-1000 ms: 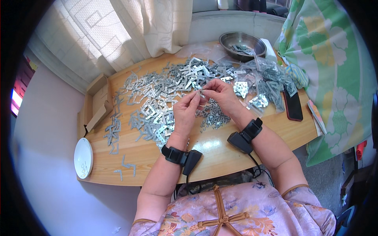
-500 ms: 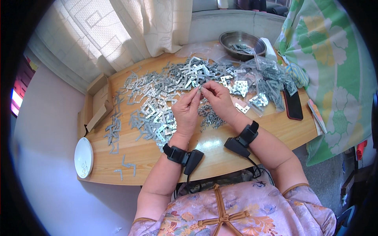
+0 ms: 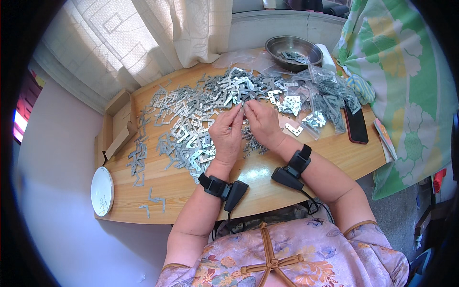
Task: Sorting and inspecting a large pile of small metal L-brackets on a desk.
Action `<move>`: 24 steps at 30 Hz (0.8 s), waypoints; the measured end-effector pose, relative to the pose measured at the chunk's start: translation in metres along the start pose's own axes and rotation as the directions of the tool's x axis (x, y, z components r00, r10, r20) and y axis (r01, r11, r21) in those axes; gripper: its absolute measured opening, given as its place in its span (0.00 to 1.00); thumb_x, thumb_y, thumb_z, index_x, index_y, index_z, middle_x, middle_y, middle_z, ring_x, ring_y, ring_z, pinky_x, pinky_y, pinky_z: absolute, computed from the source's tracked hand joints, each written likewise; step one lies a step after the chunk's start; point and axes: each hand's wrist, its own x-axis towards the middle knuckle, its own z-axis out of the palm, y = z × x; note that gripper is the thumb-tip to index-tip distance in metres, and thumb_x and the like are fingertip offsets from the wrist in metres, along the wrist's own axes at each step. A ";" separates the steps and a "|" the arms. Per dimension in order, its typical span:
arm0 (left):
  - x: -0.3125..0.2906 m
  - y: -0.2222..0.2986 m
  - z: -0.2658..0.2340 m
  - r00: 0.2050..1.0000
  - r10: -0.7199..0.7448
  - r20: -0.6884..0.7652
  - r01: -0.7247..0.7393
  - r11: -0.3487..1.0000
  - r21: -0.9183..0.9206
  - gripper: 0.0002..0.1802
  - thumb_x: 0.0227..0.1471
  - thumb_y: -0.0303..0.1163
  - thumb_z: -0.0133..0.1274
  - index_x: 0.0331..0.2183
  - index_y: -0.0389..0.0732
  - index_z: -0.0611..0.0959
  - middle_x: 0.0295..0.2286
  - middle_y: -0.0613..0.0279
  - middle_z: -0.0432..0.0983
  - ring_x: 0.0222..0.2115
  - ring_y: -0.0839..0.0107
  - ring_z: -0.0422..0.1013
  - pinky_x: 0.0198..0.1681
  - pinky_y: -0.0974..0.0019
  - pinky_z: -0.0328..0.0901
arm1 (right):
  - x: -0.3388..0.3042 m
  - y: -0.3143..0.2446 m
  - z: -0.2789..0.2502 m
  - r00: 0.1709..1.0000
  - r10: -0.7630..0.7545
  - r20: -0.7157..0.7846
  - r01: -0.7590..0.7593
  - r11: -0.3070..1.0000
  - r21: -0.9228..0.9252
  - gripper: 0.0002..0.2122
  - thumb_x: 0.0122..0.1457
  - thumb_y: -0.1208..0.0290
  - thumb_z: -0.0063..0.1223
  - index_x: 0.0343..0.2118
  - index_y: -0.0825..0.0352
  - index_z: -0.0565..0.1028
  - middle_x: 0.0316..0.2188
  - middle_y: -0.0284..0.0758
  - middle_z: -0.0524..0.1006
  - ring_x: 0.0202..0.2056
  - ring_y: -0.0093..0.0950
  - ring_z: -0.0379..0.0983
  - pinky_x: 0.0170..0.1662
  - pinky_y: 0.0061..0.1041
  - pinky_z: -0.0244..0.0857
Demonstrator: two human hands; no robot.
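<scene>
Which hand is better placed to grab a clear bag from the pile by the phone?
Right, probably. The right hand sits beside the clear bags; the left hand is farther off, over the loose metal brackets.

Clear plastic bags (image 3: pixel 321 91) of metal parts lie at the counter's (image 3: pixel 267 177) right; an open brown cardboard box (image 3: pixel 117 125) sits at its left edge; a dark phone screen (image 3: pixel 355 125) lies beside the bags.

Both hands are moving up the table, away from the person's body. The left hand (image 3: pixel 227 134) and the right hand (image 3: pixel 260 122) were lower a second ago, and now they are sitting closer to the big pile of shiny metal brackets (image 3: pixel 201 110). The fingertips (image 3: pixel 241 106) are coming closer together, almost touching, right at the edge of the pile. The right arm is stretching out a bit more too.
</scene>
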 end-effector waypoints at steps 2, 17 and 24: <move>0.000 -0.001 -0.001 1.000 0.024 -0.003 -0.024 1.000 0.004 0.10 0.45 0.23 0.54 0.34 0.36 0.80 0.21 0.59 0.73 0.20 0.75 0.67 0.23 0.74 0.61 | -0.001 0.002 0.002 1.000 0.009 0.000 -0.009 1.000 0.030 0.08 0.55 0.68 0.42 0.24 0.67 0.68 0.19 0.41 0.70 0.25 0.43 0.68 0.26 0.36 0.59; 0.005 0.002 -0.006 0.969 0.237 0.065 -0.246 0.938 0.243 0.11 0.45 0.22 0.53 0.35 0.37 0.80 0.20 0.62 0.72 0.20 0.77 0.66 0.24 0.75 0.61 | 0.009 -0.004 -0.014 0.783 0.355 0.510 -0.622 0.464 0.631 0.09 0.57 0.71 0.41 0.23 0.67 0.69 0.16 0.21 0.60 0.20 0.13 0.54 0.23 0.14 0.50; 0.002 -0.002 -0.003 0.998 0.037 0.047 -0.041 0.995 0.096 0.10 0.45 0.24 0.53 0.34 0.37 0.80 0.21 0.60 0.73 0.21 0.74 0.68 0.25 0.73 0.62 | 0.009 0.003 -0.016 0.786 0.299 0.541 -0.616 0.452 0.645 0.09 0.59 0.66 0.41 0.26 0.63 0.68 0.15 0.21 0.60 0.16 0.11 0.51 0.18 0.12 0.44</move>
